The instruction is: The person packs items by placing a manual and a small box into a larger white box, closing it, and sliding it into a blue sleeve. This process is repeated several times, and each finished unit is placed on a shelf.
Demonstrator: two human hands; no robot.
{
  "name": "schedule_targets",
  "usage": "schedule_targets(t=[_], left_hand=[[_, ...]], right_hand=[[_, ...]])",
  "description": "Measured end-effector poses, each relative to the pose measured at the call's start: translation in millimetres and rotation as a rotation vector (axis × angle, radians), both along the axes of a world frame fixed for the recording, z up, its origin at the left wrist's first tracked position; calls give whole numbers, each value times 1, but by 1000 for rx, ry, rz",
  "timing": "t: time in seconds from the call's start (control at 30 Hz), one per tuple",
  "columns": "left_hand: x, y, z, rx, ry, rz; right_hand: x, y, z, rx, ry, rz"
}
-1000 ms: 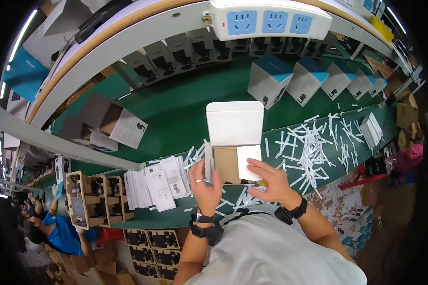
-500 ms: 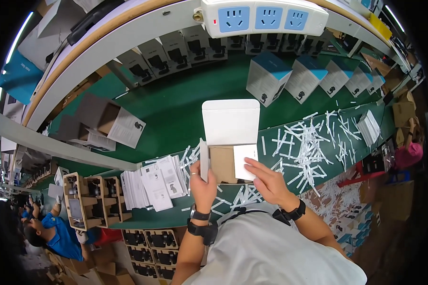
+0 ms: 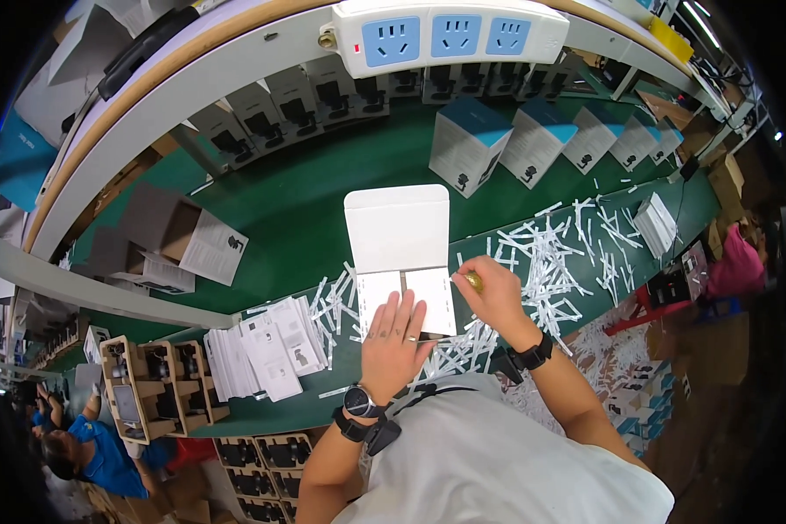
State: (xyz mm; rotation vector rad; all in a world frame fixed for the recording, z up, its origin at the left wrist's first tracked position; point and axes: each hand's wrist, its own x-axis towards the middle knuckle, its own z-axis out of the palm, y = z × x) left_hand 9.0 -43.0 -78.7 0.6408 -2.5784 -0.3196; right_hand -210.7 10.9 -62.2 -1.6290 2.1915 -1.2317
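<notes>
A white carton (image 3: 396,229) stands in front of me with its tall lid flap raised at the back and its two white side flaps folded inward over the opening. My left hand (image 3: 393,336) lies flat across these flaps, fingers stretched out. A narrow gap shows between the flaps. At the carton's right edge my right hand (image 3: 493,293) is closed, thumb and fingers pinched round a small gold-coloured thing (image 3: 474,280). Its kind is too small to make out, and the fingers partly hide it.
Loose white paper strips (image 3: 541,262) litter the bench right of the carton. Leaflet stacks (image 3: 271,349) lie to the left, beside brown moulded trays (image 3: 162,389). Blue-topped boxes (image 3: 472,144) line the back under a power strip (image 3: 450,37). A co-worker in blue (image 3: 105,454) is at lower left.
Both side flaps now lie folded in, covering the brown inside. My left hand went from the left flap onto the top; my right left the right flap and closed on a small gold-coloured thing.
</notes>
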Motion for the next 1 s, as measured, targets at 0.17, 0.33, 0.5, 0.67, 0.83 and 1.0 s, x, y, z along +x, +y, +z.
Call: schedule_targets(t=[0.17,0.33,0.5,0.67,0.83,1.0], left_hand=[[0,3,2,-4,6,21],[1,1,0,9,-6,5],[0,6,-14,-15,11,35],[0,6,-14,2,57,30],[4,8,-16,97,-31,36],[2,4,-8,-27,30,-3]], right_hand=[[0,-2,-4,0,100,-5],[24,-11,6,-48,43,71],[61,-57,21,-80,110,168],[86,-87,6,-30,266,302],[88,-93,7,-67,-131,502],[-11,-84,43,-464,-775,109]])
